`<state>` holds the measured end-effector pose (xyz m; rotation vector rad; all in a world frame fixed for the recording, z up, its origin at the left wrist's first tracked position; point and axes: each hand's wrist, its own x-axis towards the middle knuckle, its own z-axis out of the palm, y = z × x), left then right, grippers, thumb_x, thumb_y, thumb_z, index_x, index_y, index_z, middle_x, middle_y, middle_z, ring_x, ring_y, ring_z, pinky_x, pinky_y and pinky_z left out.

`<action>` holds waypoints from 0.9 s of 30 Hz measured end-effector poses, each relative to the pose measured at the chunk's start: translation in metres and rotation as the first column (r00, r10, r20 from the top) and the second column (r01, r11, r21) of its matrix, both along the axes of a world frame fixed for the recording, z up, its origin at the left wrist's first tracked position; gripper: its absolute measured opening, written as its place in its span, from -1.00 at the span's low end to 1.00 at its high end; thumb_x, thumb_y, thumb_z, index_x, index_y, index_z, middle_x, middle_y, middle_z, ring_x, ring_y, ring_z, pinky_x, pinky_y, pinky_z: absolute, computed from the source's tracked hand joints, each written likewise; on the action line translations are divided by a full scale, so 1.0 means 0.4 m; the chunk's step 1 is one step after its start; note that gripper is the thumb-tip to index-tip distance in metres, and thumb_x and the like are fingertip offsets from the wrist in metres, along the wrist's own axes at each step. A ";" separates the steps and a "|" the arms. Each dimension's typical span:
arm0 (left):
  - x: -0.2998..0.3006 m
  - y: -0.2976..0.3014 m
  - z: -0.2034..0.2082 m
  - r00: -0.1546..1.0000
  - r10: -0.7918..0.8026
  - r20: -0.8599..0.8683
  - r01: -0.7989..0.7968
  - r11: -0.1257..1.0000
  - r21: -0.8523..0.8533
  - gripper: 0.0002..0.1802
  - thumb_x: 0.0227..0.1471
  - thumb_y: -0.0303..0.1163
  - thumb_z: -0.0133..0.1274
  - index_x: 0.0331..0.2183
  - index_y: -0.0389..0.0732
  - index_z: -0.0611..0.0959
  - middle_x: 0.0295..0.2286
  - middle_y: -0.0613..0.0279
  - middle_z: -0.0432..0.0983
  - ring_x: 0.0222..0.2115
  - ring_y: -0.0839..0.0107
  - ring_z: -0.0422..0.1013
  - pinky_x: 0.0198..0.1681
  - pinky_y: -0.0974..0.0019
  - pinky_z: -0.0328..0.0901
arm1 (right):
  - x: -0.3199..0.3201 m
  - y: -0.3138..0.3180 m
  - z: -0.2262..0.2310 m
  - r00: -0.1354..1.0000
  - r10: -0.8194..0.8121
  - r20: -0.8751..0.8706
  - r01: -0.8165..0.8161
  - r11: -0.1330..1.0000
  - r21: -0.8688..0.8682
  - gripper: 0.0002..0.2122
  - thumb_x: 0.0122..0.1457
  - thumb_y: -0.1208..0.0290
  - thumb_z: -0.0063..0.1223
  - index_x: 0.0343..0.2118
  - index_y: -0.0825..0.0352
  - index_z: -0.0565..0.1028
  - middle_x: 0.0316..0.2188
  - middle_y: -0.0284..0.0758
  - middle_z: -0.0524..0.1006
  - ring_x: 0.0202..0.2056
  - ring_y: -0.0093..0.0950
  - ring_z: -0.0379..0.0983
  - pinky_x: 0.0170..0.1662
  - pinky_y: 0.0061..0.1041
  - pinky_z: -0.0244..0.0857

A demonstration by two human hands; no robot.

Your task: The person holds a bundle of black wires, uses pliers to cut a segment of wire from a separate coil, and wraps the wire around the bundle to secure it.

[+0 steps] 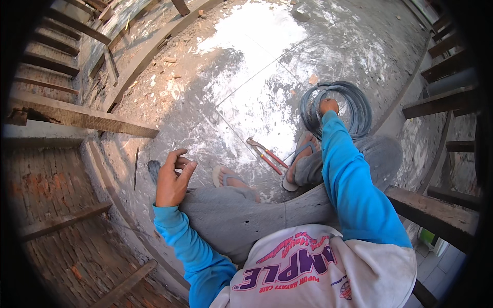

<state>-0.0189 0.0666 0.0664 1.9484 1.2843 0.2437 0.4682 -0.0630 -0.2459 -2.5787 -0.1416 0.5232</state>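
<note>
My right hand is closed on the inner left side of a coil of grey metal wire, which lies on the floor at the right. Its fingertips are partly hidden. My left hand hovers by my left knee, fingers loosely bent and apart, with nothing visible in it. Behind that hand a small bundle of cut wire shows in part. Between my sandalled feet and a little ahead lies a pair of pincers with red handles, jaws pointing away from me.
Wooden beams jut in at the left, near a rough brick wall. A thin dark rod rests on the floor there. More timbers line the right side. Wood scraps and rubble litter the far left.
</note>
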 end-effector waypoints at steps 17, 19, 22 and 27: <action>0.006 0.034 -0.023 0.955 0.145 -0.260 -0.171 0.982 -0.081 -0.56 0.03 -0.31 0.12 -0.07 -0.26 0.45 -0.38 0.21 0.51 -0.38 0.41 0.42 -0.38 0.33 0.27 | 0.399 0.055 -0.001 0.760 0.640 -0.113 -0.550 0.539 -0.638 -0.44 0.06 0.47 -0.06 0.18 0.03 0.21 0.25 -0.36 0.11 0.23 -0.25 0.05 0.23 -0.18 0.00; 0.010 0.038 -0.025 0.948 0.144 -0.283 -0.176 0.981 -0.088 -0.56 0.03 -0.31 0.12 -0.07 -0.26 0.45 -0.39 0.21 0.51 -0.38 0.41 0.41 -0.38 0.33 0.27 | 0.408 0.050 -0.008 0.710 0.674 -0.204 -0.603 0.434 -0.670 -0.48 0.04 0.46 -0.04 0.14 0.03 0.27 0.23 -0.33 0.13 0.20 -0.19 0.11 0.19 -0.17 0.07; 0.027 0.043 -0.025 0.954 0.134 -0.270 -0.163 0.983 -0.087 -0.57 0.03 -0.32 0.12 -0.07 -0.26 0.45 -0.39 0.21 0.50 -0.38 0.41 0.41 -0.37 0.33 0.27 | 0.452 0.068 0.004 0.686 0.674 -0.274 -0.645 0.389 -0.658 -0.54 0.02 0.42 0.00 0.07 0.09 0.33 0.18 -0.25 0.19 0.13 -0.19 0.22 0.13 -0.20 0.18; 0.029 0.037 -0.014 0.963 0.138 -0.232 -0.158 0.985 -0.067 -0.58 0.03 -0.34 0.12 -0.08 -0.26 0.46 -0.39 0.20 0.50 -0.38 0.41 0.41 -0.36 0.33 0.27 | 0.488 0.085 0.075 0.561 0.757 -0.335 -0.805 0.406 -0.432 -0.61 -0.19 0.36 0.31 -0.21 0.18 0.50 -0.15 -0.13 0.45 -0.08 -0.11 0.37 -0.03 -0.24 0.29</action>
